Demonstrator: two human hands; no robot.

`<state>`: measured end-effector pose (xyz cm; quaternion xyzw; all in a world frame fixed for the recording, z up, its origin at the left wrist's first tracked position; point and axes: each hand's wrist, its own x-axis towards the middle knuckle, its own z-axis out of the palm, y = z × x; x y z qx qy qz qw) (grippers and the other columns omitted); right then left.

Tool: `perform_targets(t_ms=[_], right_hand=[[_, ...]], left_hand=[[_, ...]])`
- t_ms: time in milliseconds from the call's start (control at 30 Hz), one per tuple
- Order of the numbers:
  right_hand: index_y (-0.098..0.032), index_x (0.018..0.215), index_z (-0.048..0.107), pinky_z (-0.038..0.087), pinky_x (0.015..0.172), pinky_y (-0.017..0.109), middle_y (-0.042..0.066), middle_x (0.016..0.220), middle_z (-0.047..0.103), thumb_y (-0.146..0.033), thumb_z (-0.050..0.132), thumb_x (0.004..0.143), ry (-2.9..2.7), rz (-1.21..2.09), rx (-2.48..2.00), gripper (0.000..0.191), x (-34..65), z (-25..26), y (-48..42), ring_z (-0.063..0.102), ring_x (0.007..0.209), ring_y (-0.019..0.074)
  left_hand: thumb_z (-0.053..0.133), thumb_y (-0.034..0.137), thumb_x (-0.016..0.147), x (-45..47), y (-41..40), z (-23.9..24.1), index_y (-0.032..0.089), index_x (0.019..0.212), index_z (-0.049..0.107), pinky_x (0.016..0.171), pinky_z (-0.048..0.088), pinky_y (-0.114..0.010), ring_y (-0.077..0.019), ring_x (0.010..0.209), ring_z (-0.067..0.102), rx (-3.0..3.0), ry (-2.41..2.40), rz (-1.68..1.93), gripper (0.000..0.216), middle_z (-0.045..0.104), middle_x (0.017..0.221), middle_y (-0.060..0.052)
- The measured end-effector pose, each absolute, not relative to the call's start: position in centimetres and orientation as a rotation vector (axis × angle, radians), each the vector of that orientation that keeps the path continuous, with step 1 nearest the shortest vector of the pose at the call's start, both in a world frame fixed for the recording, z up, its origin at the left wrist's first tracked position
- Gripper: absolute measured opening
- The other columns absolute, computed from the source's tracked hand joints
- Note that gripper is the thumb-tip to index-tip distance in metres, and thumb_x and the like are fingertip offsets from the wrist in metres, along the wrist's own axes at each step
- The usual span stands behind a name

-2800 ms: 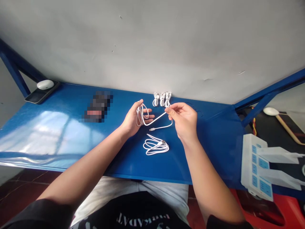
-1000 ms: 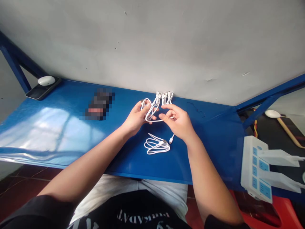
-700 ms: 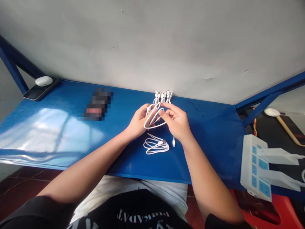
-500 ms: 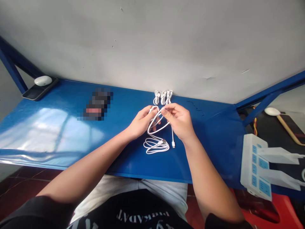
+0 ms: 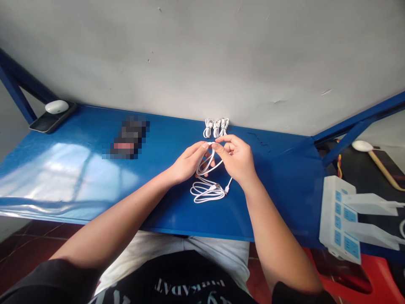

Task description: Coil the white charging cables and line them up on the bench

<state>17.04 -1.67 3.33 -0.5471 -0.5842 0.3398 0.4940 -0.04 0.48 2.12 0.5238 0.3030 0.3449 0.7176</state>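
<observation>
Loops of a white charging cable (image 5: pixel 216 167) hang between my two hands above the blue table. My left hand (image 5: pixel 191 162) is closed round the gathered loops, thumb on top. Close beside it, my right hand (image 5: pixel 236 157) pinches the same cable between thumb and fingers, the thumbs nearly meeting. A loose white cable coil (image 5: pixel 202 196) lies on the table just below the hands, with a plug near its right side. A second white plug (image 5: pixel 227 190) dangles or rests at the coil's right edge; I cannot tell which. Three bundled white cables (image 5: pixel 216 128) sit beyond the hands near the wall.
On the blue table (image 5: pixel 171 219), a pixelated dark object (image 5: pixel 129 137) lies left of the hands. A black device (image 5: pixel 47 122) with a white case (image 5: pixel 57 107) is at the far left. A white power strip (image 5: pixel 338 219) with plugged chargers stands at the right, above a red stool (image 5: pixel 376 274).
My hands have come closer together, and the held loop is narrower and more overlapped. The dangling plug has shifted left, to the edge of the coil on the table.
</observation>
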Motion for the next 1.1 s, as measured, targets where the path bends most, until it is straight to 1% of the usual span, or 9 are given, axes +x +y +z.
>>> perform_targets(t_ms=[100,167,300,400,500,567,733,933,1100], right_hand=[[-0.023,0.106,0.064,0.036,0.053,0.026,-0.007,0.061,0.044,-0.050,0.075,0.084,-1.414,0.978,-1.215,0.037,17.1,3.8,-2.0,0.040,0.053,0.0097],[-0.024,0.107,0.063,0.041,0.057,0.026,-0.005,0.070,0.049,-0.046,0.076,0.083,-1.421,1.045,-1.157,0.035,17.2,4.0,-2.1,0.046,0.060,0.0102],[-0.023,0.095,0.063,0.048,0.061,0.026,-0.002,0.078,0.058,-0.039,0.084,0.075,-1.385,1.011,-1.177,0.033,17.0,3.4,-1.7,0.055,0.069,0.0124],[-0.023,0.092,0.063,0.052,0.061,0.028,-0.001,0.077,0.061,-0.039,0.089,0.069,-1.343,0.960,-1.184,0.038,16.6,2.8,-1.4,0.060,0.070,0.0141],[-0.022,0.088,0.064,0.055,0.064,0.031,-0.001,0.076,0.064,-0.041,0.091,0.065,-1.275,0.890,-1.175,0.040,16.2,2.8,-1.4,0.063,0.069,0.0153],[-0.021,0.087,0.067,0.057,0.069,0.033,0.001,0.079,0.068,-0.043,0.090,0.068,-1.249,0.881,-1.168,0.037,16.0,3.0,-1.5,0.066,0.073,0.0169],[-0.021,0.098,0.070,0.058,0.086,0.037,0.005,0.094,0.074,-0.045,0.085,0.075,-1.232,0.969,-1.182,0.036,16.7,3.2,-1.4,0.071,0.091,0.0202],[-0.019,0.091,0.071,0.059,0.075,0.036,0.004,0.083,0.074,-0.051,0.079,0.079,-1.282,1.111,-1.290,0.035,17.4,2.2,-0.9,0.070,0.075,0.0187],[-0.021,0.093,0.071,0.058,0.061,0.031,0.002,0.076,0.072,-0.041,0.081,0.078,-1.259,0.892,-1.270,0.027,16.0,2.3,-1.4,0.066,0.065,0.0162]], left_hand=[[0.053,0.053,0.099,0.1,0.6,1.9,0.017,0.095,0.054,0.039,0.033,-0.017,-0.0055,0.042,0.047,1.137,0.699,0.819,0.036,0.061,0.072,0.000],[0.054,0.054,0.098,0.2,0.7,1.8,0.017,0.096,0.055,0.038,0.033,-0.016,-0.0044,0.042,0.045,1.122,0.705,0.818,0.037,0.060,0.071,0.001],[0.050,0.065,0.095,-0.1,0.5,1.8,0.018,0.105,0.055,0.038,0.040,-0.018,-0.0110,0.051,0.062,1.178,0.680,0.732,0.048,0.062,0.077,-0.001],[0.062,0.062,0.090,-0.2,0.3,1.9,0.019,0.111,0.052,0.039,0.044,-0.019,-0.0129,0.054,0.066,1.209,0.614,0.649,0.049,0.065,0.083,-0.002],[0.080,0.048,0.080,-0.1,0.3,1.9,0.018,0.110,0.051,0.038,0.038,-0.017,-0.0062,0.045,0.054,1.195,0.566,0.644,0.051,0.064,0.079,0.001],[0.085,0.041,0.076,-0.1,0.4,1.8,0.018,0.105,0.052,0.039,0.035,-0.016,-0.0037,0.044,0.046,1.157,0.551,0.695,0.049,0.056,0.069,0.005],[0.079,0.047,0.082,-0.1,0.7,1.8,0.017,0.096,0.055,0.041,0.028,-0.017,-0.0040,0.046,0.038,1.087,0.596,0.810,0.041,0.043,0.062,0.007],[0.073,0.051,0.086,-0.4,1.0,2.0,0.015,0.088,0.057,0.044,0.026,-0.019,-0.0049,0.050,0.037,1.044,0.607,0.838,0.039,0.040,0.061,0.006],[0.079,0.047,0.082,-0.2,0.9,1.8,0.016,0.095,0.060,0.045,0.031,-0.020,-0.0061,0.052,0.041,1.148,0.657,0.771,0.038,0.049,0.066,0.004]])
